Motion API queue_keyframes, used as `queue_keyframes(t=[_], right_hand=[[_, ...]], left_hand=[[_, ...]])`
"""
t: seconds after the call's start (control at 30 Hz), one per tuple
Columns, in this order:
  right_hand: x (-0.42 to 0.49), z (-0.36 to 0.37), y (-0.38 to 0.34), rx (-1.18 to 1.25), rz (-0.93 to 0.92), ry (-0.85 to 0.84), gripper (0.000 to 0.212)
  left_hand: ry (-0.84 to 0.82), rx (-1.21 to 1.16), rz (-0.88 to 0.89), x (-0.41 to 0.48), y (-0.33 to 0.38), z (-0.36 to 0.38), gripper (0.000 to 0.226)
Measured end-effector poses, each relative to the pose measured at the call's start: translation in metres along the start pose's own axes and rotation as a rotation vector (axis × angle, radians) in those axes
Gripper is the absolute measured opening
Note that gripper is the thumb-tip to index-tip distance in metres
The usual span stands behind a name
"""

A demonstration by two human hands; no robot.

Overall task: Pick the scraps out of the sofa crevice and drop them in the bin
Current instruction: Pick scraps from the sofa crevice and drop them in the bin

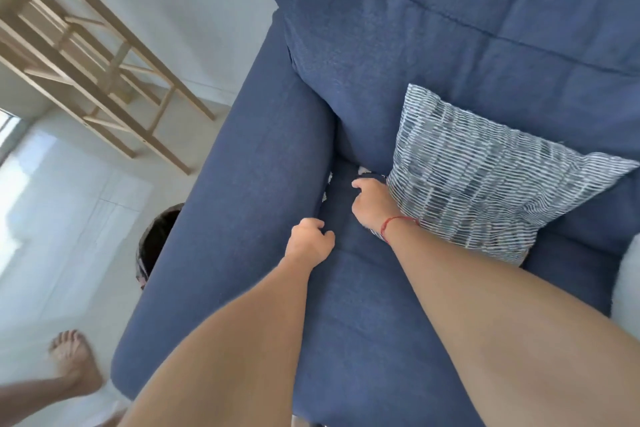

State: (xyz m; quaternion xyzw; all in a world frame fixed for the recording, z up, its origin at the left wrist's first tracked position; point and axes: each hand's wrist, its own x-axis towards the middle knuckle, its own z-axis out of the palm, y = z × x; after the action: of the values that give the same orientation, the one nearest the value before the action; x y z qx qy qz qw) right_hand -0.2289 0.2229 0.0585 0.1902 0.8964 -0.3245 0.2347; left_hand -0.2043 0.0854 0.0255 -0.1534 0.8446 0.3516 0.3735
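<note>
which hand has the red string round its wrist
The right hand, the one next to the striped pillow, wears the red string. The left hand, nearer the armrest, has a bare wrist.

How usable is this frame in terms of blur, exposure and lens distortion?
Head view: strong wide-angle bend and tilt; the wooden stool and bare foot at left are motion-smeared; the floor is blown out with glare; the sofa is evenly lit, left hand and right hand fairly sharp, but the crevice sits in shadow, scraps barely readable.
</note>
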Motion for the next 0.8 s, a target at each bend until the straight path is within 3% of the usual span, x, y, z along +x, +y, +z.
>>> queue_keyframes(t=[0.27,0.8], right_hand=[[0.027,0.047,0.039,-0.041,-0.006,-0.137,0.049],[0.141,0.128,0.05,-0.359,-0.189,-0.317,0.047]], left_hand=[[-0.084,-0.007,-0.106,0.032,-0.033,0.042,0.056],[-0.077,-0.197,-0.076,0.145,-0.059,0.08,0.072]])
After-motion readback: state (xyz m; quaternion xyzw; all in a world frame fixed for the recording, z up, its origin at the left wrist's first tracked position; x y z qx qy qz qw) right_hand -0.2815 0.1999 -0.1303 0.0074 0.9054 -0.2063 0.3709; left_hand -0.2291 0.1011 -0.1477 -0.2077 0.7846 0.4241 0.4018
